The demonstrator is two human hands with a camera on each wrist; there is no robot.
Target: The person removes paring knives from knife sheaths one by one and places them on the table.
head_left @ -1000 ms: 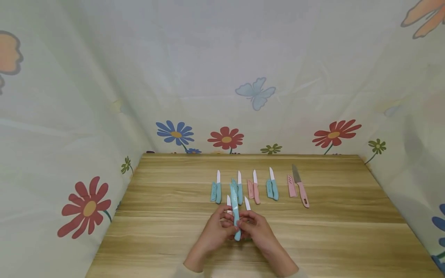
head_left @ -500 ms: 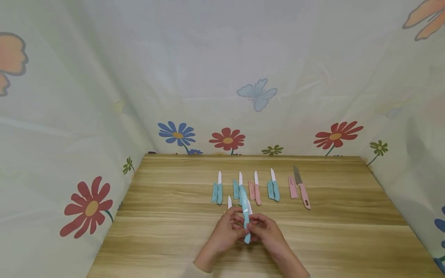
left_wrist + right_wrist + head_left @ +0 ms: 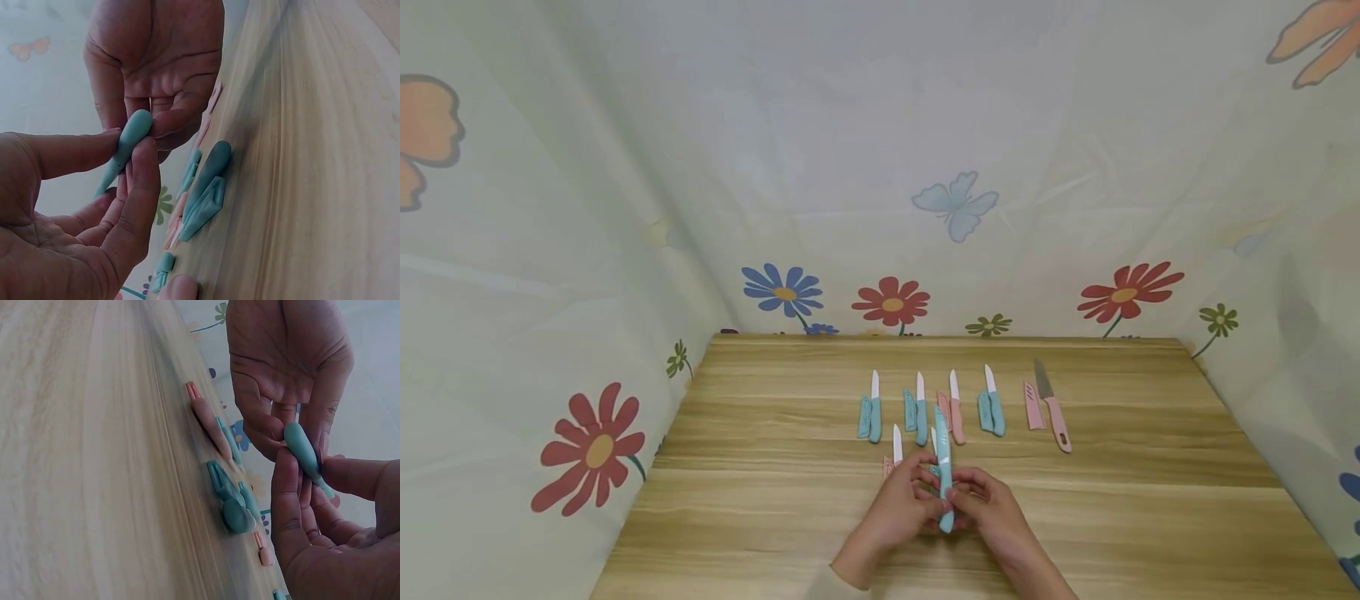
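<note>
A light teal knife in its matching sheath [image 3: 942, 437] is held above the table, its sheathed end pointing away from the person. My left hand [image 3: 898, 504] pinches its handle [image 3: 132, 134] from the left with thumb and fingers. From the right, my right hand [image 3: 997, 518] pinches the same handle. Below the hands lies a teal knife [image 3: 212, 165] beside its sheath [image 3: 205, 209], partly hidden in the head view. Just left of it, a white-bladed knife [image 3: 897, 443] with a pink sheath [image 3: 887, 467] is mostly covered by my left hand.
Along the back of the wooden table [image 3: 790, 400] runs a row of unsheathed knives, each beside its sheath: several teal ones [image 3: 876, 419], a pink one [image 3: 957, 425], and a larger metal-bladed pink knife [image 3: 1055, 417] at the right end. A flower-printed curtain [image 3: 820, 167] stands behind.
Both hands have moved to the right, carrying the sheathed knife between them. It now overlaps the front teal knife, and the front pink sheath shows more. The back row lies as before.
</note>
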